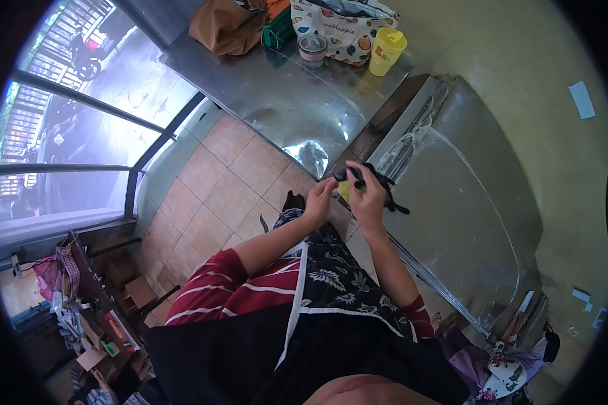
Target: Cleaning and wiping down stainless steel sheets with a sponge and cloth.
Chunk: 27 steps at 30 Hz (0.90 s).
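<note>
In front of my body, both hands meet over a soft black and yellow item that looks like a work glove (385,183). My left hand (318,203) pinches one black end of it between thumb and fingers. My right hand (367,200) grips its middle, and dark finger-like ends hang out on the far side of that hand. A yellow part shows between the two hands. The near corner of a metal-topped table (283,111) lies just beyond them. To the right is a second metal-covered surface (466,202) with plastic film along its edge.
On the metal-topped table stand a brown bag (228,28), a printed bag (339,30), a lidded cup (312,49) and a yellow tumbler (387,50). A cluttered shelf (91,293) is at lower left, with another person's hand (100,378) near a cardboard box (95,358). Cloths (506,364) hang at lower right.
</note>
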### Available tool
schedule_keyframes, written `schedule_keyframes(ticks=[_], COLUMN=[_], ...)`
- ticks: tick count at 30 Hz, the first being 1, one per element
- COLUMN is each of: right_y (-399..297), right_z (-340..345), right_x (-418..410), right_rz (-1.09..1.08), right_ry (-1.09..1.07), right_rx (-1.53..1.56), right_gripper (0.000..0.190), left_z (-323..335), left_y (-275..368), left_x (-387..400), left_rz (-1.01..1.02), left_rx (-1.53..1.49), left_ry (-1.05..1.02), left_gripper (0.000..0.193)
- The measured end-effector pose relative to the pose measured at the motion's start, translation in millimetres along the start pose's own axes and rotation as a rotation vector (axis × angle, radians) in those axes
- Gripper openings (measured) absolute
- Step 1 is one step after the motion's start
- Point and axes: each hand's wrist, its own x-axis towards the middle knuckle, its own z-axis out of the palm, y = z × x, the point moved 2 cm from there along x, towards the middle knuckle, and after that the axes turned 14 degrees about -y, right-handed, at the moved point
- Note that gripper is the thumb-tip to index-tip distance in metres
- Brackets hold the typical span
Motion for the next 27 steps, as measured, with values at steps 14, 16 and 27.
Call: schedule_keyframes(ticks=[14,16,27], right_y=[133,129,138], right_z=[132,122,150], right_x=[124,111,-32], right_rz=[0.320,0.488,0.540], right_ry=[0.012,0.140,0.098], right_rx=[-0.595,-0.713,0.119], right_gripper=[0.037,0.044,0.030], left_z=[-254,-253,-105], left_y=[-72,-56,-20], left_x=[-169,-173,-36], left_rz=[-1.017,-1.086,-0.630], left_rx=[0.914,0.986,-0.097], left_ry=[-0.077,0.026,-0.082], left_gripper=[0.102,0.095,0.070])
